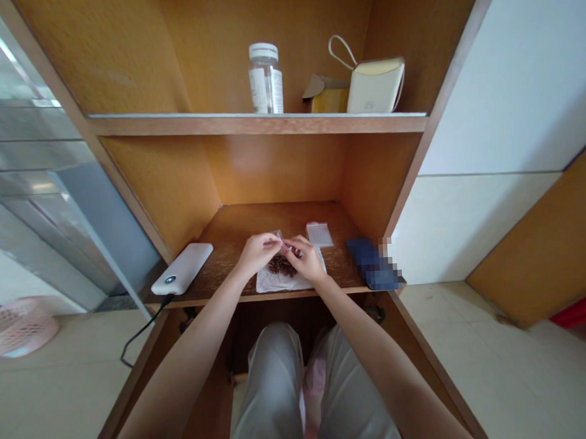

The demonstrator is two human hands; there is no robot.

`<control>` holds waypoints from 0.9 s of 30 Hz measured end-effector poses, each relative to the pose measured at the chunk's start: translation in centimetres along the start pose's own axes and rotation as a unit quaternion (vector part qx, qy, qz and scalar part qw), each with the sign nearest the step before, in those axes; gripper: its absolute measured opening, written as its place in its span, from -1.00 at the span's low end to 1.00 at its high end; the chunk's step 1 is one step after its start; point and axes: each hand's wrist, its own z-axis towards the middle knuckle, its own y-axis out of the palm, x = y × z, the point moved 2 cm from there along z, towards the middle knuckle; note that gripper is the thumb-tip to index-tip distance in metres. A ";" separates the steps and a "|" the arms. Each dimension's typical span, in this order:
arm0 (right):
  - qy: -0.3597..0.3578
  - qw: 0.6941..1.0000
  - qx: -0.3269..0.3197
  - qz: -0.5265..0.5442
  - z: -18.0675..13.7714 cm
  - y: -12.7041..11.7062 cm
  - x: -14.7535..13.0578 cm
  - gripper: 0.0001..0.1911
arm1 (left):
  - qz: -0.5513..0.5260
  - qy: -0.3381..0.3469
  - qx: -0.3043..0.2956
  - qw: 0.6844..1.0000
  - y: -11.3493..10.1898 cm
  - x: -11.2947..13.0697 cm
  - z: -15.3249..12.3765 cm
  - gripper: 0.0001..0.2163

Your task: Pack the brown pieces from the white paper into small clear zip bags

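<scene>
My left hand (261, 250) and my right hand (303, 257) meet over the lower shelf, fingertips pinched together. Between them shows a small clear plastic bag (279, 234), gripped from both sides; the fingers cover most of it. Just under the hands, a heap of small dark reddish-brown pieces (280, 266) lies on a white sheet (281, 285). The pieces are too small to name. Behind my right hand a flat zip bag with a red-tinted top edge (319, 234) rests on the wood.
A white power bank (183, 268) with a black cable (144, 329) lies at left. At right is a dark blue, pixelated object (374, 264). The upper shelf (209, 122) holds a clear bottle (266, 80), a yellow box (328, 98) and a cream strapped case (377, 87).
</scene>
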 end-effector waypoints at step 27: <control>0.016 0.998 0.036 -0.052 0.3 -0.9 -0.6 -0.81 | 0.111 0.064 -0.008 0.992 0.2 2.0 -0.2 -0.88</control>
